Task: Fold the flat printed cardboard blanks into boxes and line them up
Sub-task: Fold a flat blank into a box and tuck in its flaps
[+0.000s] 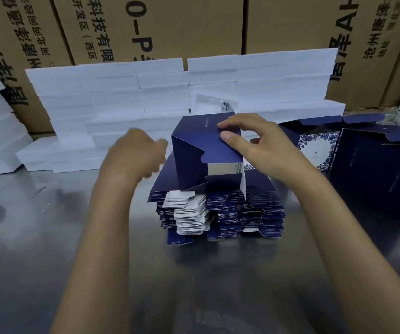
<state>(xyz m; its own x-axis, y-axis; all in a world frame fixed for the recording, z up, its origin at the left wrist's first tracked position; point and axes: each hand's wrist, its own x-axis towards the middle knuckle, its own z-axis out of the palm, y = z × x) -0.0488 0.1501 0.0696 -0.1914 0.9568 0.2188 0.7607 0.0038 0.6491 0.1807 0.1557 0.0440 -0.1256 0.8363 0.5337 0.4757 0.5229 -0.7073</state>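
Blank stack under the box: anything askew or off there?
Yes. The stack of flat blanks is ragged: layers are fanned and offset, with white-backed tabs jutting out at the front left among the navy edges. The half-formed box sits tilted on top, its front flaps not yet closed, under the right hand. No visible damage.

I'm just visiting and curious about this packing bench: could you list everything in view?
half-folded box: one, navy blue, standing on the stack of blanks, end flaps not yet closed.
stack of flat blanks: one tall pile, navy with white undersides, centre of the table.
folded boxes: at least two, navy with blue-and-white floral panels, at the right.
white foam blocks: many, stacked along the back and at both edges.
brown shipping cartons: several, printed in black, behind the foam.
metal table: one, grey and shiny.
left hand: blurred, beside the box.
right hand: holding the box's top flap.
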